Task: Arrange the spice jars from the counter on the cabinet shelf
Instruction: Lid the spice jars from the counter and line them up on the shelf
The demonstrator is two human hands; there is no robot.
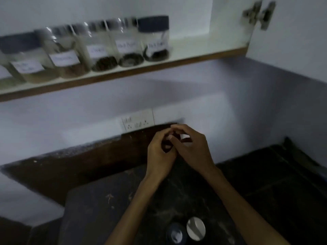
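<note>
Up on the cabinet shelf [194, 53], a row of labelled spice jars [106, 48] is already standing side by side, so most of the arranging looks finished. Down at the near edge of the dark surface [99, 209], two round lids [185, 230] are showing, seemingly of jars yet to go up; their bodies are cut off by the frame. Between these, the left hand [159, 152] and right hand [192, 149] are meeting above the surface, fingers curled and touching; whether they are pinching anything I cannot tell. Blur is making the labels unreadable, and the leftmost jars are running out of view.
</note>
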